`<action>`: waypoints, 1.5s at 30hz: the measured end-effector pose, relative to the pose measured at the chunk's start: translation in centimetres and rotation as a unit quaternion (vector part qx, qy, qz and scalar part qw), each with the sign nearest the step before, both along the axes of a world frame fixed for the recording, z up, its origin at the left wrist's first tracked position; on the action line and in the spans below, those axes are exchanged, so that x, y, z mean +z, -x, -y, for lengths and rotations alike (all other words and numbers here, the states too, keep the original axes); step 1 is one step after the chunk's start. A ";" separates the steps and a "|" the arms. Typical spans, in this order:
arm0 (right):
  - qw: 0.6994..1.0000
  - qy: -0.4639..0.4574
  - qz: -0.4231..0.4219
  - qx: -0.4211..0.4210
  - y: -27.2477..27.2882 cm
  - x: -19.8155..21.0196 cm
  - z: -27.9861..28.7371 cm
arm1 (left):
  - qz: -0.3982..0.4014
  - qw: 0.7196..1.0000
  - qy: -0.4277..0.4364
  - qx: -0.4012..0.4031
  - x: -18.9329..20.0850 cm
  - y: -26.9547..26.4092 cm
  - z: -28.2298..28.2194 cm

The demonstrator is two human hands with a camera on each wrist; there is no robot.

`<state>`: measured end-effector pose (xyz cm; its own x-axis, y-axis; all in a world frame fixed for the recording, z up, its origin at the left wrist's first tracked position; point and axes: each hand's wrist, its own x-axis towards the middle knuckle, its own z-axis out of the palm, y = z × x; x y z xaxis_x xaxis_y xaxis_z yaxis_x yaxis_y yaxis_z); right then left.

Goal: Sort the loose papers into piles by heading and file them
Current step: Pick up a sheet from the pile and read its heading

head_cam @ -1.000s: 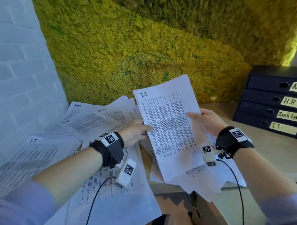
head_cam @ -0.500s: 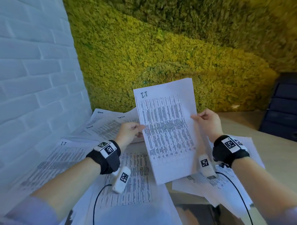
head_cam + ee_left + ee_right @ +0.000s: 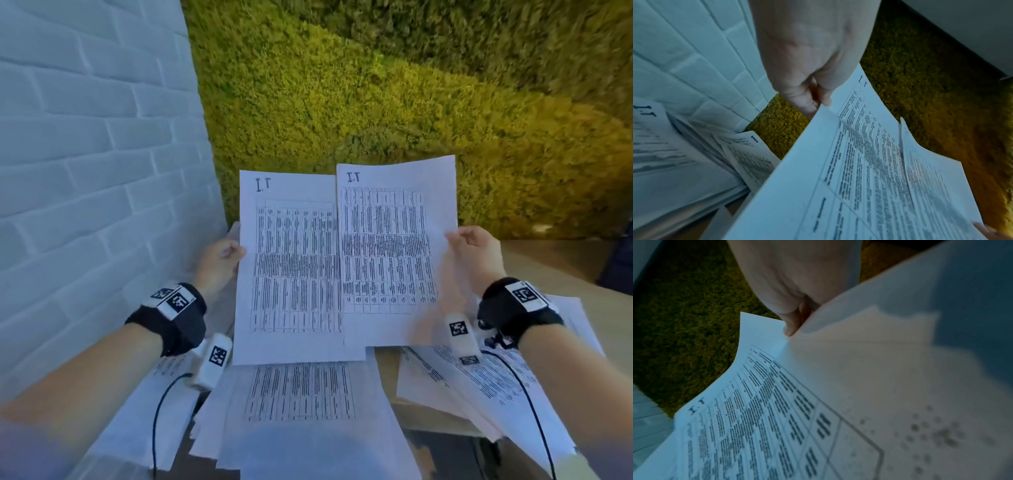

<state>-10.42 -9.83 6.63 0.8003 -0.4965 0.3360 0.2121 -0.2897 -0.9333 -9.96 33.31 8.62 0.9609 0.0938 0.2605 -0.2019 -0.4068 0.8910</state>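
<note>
Head view: my left hand (image 3: 219,260) pinches the left I.T sheet (image 3: 291,274) at its left edge, my right hand (image 3: 479,257) pinches the right I.T sheet (image 3: 390,246) at its right edge. Both sheets held upright, overlapping, above loose papers (image 3: 301,404) on the tabletop (image 3: 565,274).

white papers (image 3: 394,246), yellow-green wall (image 3: 376,102), seemingly mossy
</note>
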 end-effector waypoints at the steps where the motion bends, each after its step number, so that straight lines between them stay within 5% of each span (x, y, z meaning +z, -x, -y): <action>1: 1.000 -0.007 0.000 0.007 0.0 0.0 -0.2 | -0.002 1.000 0.009 0.004 -0.3 0.1 -0.3; 7: 0.987 -0.106 -0.083 0.092 -0.2 -0.5 -2.8 | -0.014 0.997 0.077 -0.001 -1.5 -0.7 0.5; 14: 0.961 -0.082 -0.180 0.195 -0.4 -3.9 -4.8 | -0.103 0.980 0.115 -0.123 -3.6 1.2 9.7; 17: 0.969 -0.029 -0.201 0.142 -0.4 -5.5 -1.5 | -0.203 0.941 0.159 -0.219 -4.8 1.6 11.6; 19: 0.960 -0.007 -0.226 0.166 -0.2 -6.1 0.1 | -0.297 0.887 0.193 -0.295 -5.9 1.2 12.1; 21: 0.954 -0.012 -0.224 0.198 -0.1 -6.3 0.5 | -0.340 0.871 0.172 -0.309 -7.0 1.3 12.6; 26: 0.930 -0.133 -0.164 0.300 0.1 -4.5 -2.1 | -0.263 0.929 0.135 -0.221 -9.1 0.4 13.0; 31: 0.868 -0.043 -0.307 0.387 0.2 -4.4 -3.1 | -0.149 0.970 0.162 -0.100 -9.0 -2.7 9.3; 33: 0.865 -0.043 -0.315 0.387 -0.4 -5.6 -3.8 | -0.125 0.981 0.095 -0.114 -8.7 -3.4 7.9; 36: 0.916 -0.044 -0.293 0.271 -3.0 -7.6 -4.8 | -0.101 0.977 -0.120 -0.142 -8.5 -4.5 6.4; 38: 0.916 -0.175 -0.272 0.239 -4.3 -8.1 -5.4 | -0.108 0.945 -0.290 -0.107 -8.1 -5.4 5.6; 41: 0.876 -0.331 -0.243 0.252 -5.5 -8.6 -6.2 | -0.174 0.864 -0.464 -0.087 -7.2 -6.0 4.9; 45: 0.848 -0.422 -0.183 0.264 -5.1 -9.5 -7.4 | -0.239 0.801 -0.537 -0.116 -7.4 -7.0 4.9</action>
<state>-5.34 -2.46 -2.87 0.9597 0.0233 -0.2800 -0.2448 0.5587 -0.7924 -2.96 28.44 1.22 0.9341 -0.1330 -0.3312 -0.1229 -0.9911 0.0515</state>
